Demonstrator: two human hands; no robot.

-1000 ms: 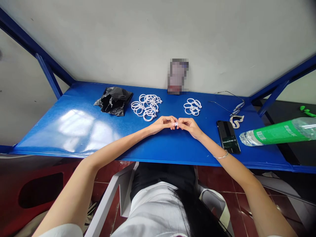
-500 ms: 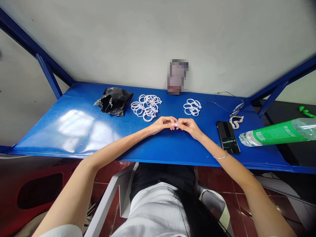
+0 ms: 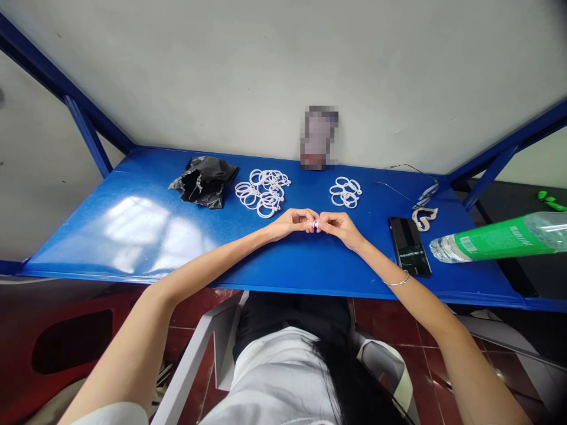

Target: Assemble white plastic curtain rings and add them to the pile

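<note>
My left hand (image 3: 291, 222) and my right hand (image 3: 339, 226) meet at the middle of the blue table (image 3: 146, 230), fingers curled in a pinch. Between their fingertips sits a small white plastic ring (image 3: 316, 224), held by both hands and mostly hidden by the fingers. Behind my left hand lies a larger heap of white rings (image 3: 262, 190). A smaller cluster of white rings (image 3: 345, 192) lies behind my right hand.
A crumpled black plastic bag (image 3: 204, 179) lies at the back left. A black phone (image 3: 409, 245), glasses (image 3: 420, 192) and a lying green-labelled bottle (image 3: 496, 238) are on the right. A blurred upright object (image 3: 318, 137) leans on the wall. Blue frame struts flank both sides.
</note>
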